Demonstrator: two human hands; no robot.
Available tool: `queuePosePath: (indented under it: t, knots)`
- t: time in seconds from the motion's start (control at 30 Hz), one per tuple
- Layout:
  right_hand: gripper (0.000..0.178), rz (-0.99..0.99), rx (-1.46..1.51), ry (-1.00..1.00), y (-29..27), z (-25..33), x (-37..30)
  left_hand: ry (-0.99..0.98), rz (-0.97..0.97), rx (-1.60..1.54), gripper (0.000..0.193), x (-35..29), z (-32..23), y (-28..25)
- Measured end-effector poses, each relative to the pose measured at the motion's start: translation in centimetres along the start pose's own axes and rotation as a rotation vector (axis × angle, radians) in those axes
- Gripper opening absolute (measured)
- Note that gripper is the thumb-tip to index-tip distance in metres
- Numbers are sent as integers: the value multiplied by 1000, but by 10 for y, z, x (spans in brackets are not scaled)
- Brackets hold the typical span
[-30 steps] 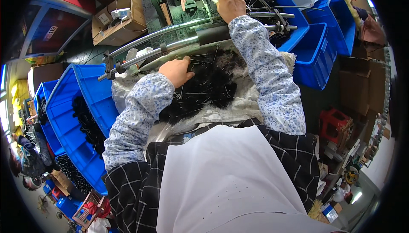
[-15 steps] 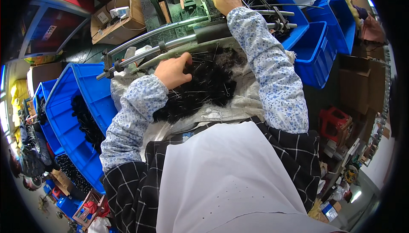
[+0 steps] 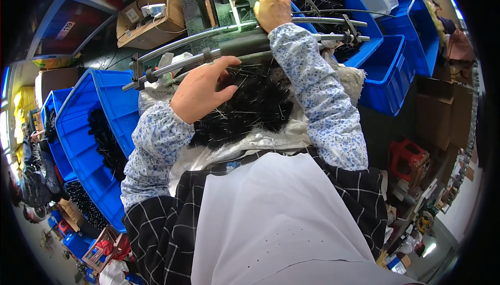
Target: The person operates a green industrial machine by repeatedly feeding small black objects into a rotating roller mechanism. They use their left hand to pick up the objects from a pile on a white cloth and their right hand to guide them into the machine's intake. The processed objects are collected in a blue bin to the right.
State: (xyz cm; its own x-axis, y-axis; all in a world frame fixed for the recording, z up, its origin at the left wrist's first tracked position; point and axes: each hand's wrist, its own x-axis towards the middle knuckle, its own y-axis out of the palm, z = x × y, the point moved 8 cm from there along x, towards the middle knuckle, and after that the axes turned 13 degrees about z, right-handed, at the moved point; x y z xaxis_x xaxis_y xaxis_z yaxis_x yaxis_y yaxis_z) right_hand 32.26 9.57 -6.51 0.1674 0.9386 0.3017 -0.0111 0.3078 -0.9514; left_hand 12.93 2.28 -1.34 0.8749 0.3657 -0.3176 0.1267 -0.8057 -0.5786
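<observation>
My left hand [image 3: 203, 92] hovers over the left side of a dark pile of wire-stemmed black brushes [image 3: 255, 103], thumb and fingers apart, holding nothing I can see. The pile lies on a whitish woven sheet [image 3: 265, 142] across my lap. Beyond it, my right hand [image 3: 273, 10] is closed beside the green machine [image 3: 229, 4], its fingers curled downward. Yellowish covers show on some of its fingertips. Whatever those fingers grip is hidden beneath them. A metal rail [image 3: 179, 66] with a dark roller [image 3: 245, 45] runs between the pile and the machine.
Blue bins [image 3: 86, 129] holding black brushes stand at my left. More black pieces fill a blue bin [image 3: 359, 35] at far right, near another blue bin [image 3: 385, 84]. An open cardboard box [image 3: 151, 17] sits far left. A red stool [image 3: 409, 160] stands right.
My left hand has lifted and its fingertips have moved forward toward the rail. My right hand has drawn slightly back toward me at the machine. The view has shifted a little.
</observation>
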Motion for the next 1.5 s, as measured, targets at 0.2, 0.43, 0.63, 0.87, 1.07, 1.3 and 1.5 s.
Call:
queuePosePath:
  t: [0.2, 0.43, 0.63, 0.87, 1.07, 1.3, 1.5]
  knots:
    - [11, 17, -32, -16, -1, 19, 2, 74, -71, -27, 42, 3, -13, -11]
    - [21, 168, -81, 25, -4, -53, -1, 136, -255, -237, 30, -9, 7, -39]
    - [23, 192, -80, 24, 1, -95, 22, 124, -64, -316, 18, 10, -4, -22]
    - [17, -174, -28, 143, -88, -122, 0, 203, -160, -356, 17, 37, -6, -15]
    - [24, 544, 834, -262, -69, 27, -70, 231, -365, -302, 25, 47, -3, -14]
    - [17, 106, 129, 18, -43, -42, -29, 173, 38, 240, 35, 35, 3, 41]
    - [21, 151, 1, 51, -18, -42, -8, 19, 466, 732, 27, 37, 25, 105]
